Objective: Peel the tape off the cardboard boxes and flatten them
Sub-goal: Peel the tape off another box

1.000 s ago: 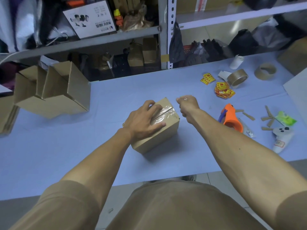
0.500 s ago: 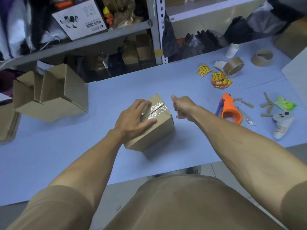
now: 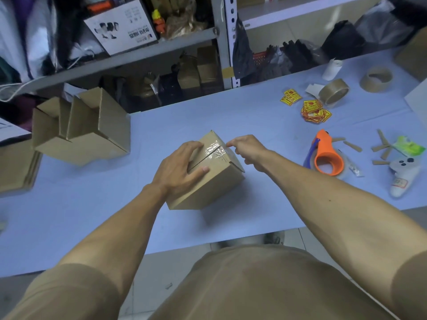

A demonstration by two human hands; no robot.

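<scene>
Left hand lies spread on the small cardboard box, mid-table; right hand picks at the tape, grip unclear. Box looks light, stiff; tape thin, clingy; lift its far end.

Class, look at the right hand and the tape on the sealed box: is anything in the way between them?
Nothing visible. The right hand has a fingertip at the tape on the far right edge of the box. The left hand rests on the box top, nearer the person, clear of that end.
</scene>
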